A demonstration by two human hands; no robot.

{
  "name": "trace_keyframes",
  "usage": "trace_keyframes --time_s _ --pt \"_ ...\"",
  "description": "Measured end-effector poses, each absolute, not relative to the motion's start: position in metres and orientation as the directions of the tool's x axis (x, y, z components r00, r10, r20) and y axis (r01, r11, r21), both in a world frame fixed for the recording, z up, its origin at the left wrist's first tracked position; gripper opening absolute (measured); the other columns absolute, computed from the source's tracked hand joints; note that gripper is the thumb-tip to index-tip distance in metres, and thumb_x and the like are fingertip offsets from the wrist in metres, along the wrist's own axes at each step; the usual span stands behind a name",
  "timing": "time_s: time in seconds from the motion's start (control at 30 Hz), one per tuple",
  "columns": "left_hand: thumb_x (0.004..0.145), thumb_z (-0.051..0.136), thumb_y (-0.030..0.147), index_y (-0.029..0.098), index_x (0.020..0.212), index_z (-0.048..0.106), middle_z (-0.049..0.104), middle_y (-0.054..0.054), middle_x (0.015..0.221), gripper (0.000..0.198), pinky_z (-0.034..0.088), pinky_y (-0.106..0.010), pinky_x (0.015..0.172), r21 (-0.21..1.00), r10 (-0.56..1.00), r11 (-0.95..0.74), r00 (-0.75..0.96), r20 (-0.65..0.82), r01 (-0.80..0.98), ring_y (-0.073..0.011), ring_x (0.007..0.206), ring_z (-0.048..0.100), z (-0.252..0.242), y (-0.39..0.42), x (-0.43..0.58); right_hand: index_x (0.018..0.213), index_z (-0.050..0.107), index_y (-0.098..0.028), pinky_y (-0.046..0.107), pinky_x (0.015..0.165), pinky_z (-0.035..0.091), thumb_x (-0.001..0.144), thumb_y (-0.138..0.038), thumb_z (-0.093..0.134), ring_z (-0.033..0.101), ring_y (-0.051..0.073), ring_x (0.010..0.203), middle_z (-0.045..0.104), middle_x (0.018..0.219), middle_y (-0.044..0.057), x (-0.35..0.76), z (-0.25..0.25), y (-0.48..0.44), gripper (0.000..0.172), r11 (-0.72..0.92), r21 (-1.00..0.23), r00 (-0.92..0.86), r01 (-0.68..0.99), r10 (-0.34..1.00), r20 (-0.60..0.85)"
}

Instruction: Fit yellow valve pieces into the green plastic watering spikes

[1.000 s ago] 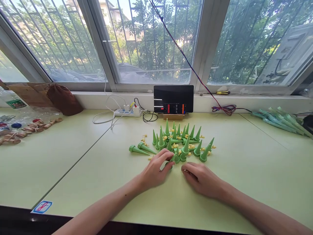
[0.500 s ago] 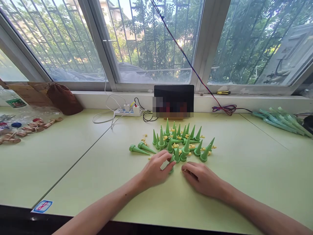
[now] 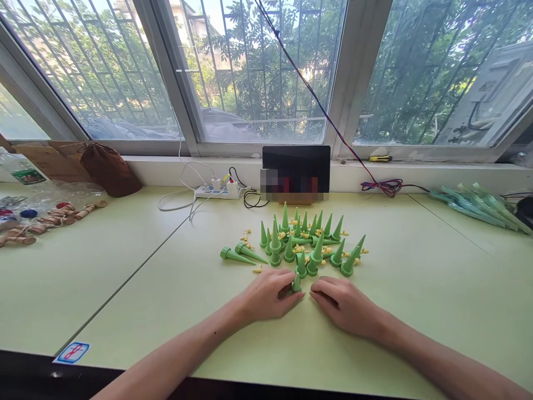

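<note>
Several green cones stand or lie in a cluster on the pale green table, with small yellow pieces among and beside them. My left hand is at the cluster's near edge, its thumb and fingers closed round a small upright green cone. Just to the right, my right hand rests on the table with its fingers curled together; what they hold, if anything, is hidden. Two green cones lie on their sides at the cluster's left.
A dark screen stands behind the cones, near a white power strip with cables. Wooden pieces and a brown bag are on the left. Wrapped green items lie at the far right.
My left hand has moved slightly right and toward me, and the green cone at its fingers now shows upright between them. My right hand has hardly moved.
</note>
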State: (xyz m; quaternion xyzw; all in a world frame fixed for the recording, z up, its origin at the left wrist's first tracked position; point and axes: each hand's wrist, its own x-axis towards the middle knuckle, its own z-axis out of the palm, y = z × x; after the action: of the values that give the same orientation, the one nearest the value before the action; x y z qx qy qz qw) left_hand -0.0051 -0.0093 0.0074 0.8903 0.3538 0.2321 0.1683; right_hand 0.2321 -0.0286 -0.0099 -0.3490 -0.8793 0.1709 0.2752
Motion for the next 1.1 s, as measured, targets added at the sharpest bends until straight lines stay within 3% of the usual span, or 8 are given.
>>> trace_keyframes --time_s 0.13,0.37,0.53,0.8,1.1 --pt "0.088 0.064 0.027 0.018 0.071 0.056 0.046 0.004 0.062 0.022 0.029 -0.024 0.055 0.515 0.725 -0.662 0.639 0.256 0.544 -0.0116 0.057 0.040 0.0084 -0.0095 -0.0049 0.091 0.064 -0.020 0.029 0.066 0.047 0.103 -0.018 0.046 0.062 0.020 0.071 0.068 0.083 0.006 0.2319 -0.0105 -0.0278 0.022 0.714 -0.490 -0.591 0.501 0.695 0.409" --pt "0.095 0.059 0.029 0.016 0.082 0.062 0.046 0.004 0.064 0.018 0.032 -0.024 0.056 0.741 0.815 -0.498 0.535 0.222 0.451 -0.0109 0.059 0.041 0.0094 -0.0058 -0.0065 0.093 0.064 -0.020 0.027 0.063 0.045 0.104 -0.019 0.048 0.059 0.018 0.068 0.064 0.080 0.004 0.2322 -0.0093 -0.0285 0.020 0.727 -0.510 -0.529 0.460 0.686 0.500" --pt "0.097 0.058 0.036 0.016 0.097 0.064 0.058 0.000 0.078 0.021 0.039 -0.024 0.059 0.876 0.850 -0.351 0.505 0.150 0.330 -0.0129 0.067 0.049 0.0136 -0.0043 -0.0071 0.099 0.066 -0.020 0.026 0.062 0.045 0.104 -0.017 0.050 0.059 0.017 0.069 0.063 0.081 0.004 0.2310 -0.0083 -0.0286 0.017 0.724 -0.544 -0.489 0.424 0.688 0.535" --pt "0.096 0.059 0.037 0.016 0.104 0.063 0.063 -0.004 0.091 0.023 0.042 -0.024 0.061 0.921 0.861 -0.285 0.494 0.125 0.265 -0.0138 0.072 0.055 0.0164 -0.0036 -0.0076 0.106 0.068 -0.021 0.027 0.064 0.049 0.103 -0.017 0.053 0.062 0.017 0.074 0.066 0.089 0.006 0.2297 -0.0072 -0.0276 0.016 0.741 -0.567 -0.438 0.360 0.671 0.599" --pt "0.096 0.058 0.031 0.016 0.103 0.064 0.063 -0.003 0.089 0.018 0.045 -0.025 0.063 0.897 0.828 -0.332 0.546 0.128 0.292 -0.0138 0.071 0.054 0.0141 -0.0050 -0.0059 0.108 0.069 -0.022 0.030 0.069 0.055 0.105 -0.019 0.053 0.065 0.019 0.079 0.069 0.093 0.007 0.2272 -0.0061 -0.0286 0.017 0.744 -0.573 -0.394 0.343 0.668 0.632"
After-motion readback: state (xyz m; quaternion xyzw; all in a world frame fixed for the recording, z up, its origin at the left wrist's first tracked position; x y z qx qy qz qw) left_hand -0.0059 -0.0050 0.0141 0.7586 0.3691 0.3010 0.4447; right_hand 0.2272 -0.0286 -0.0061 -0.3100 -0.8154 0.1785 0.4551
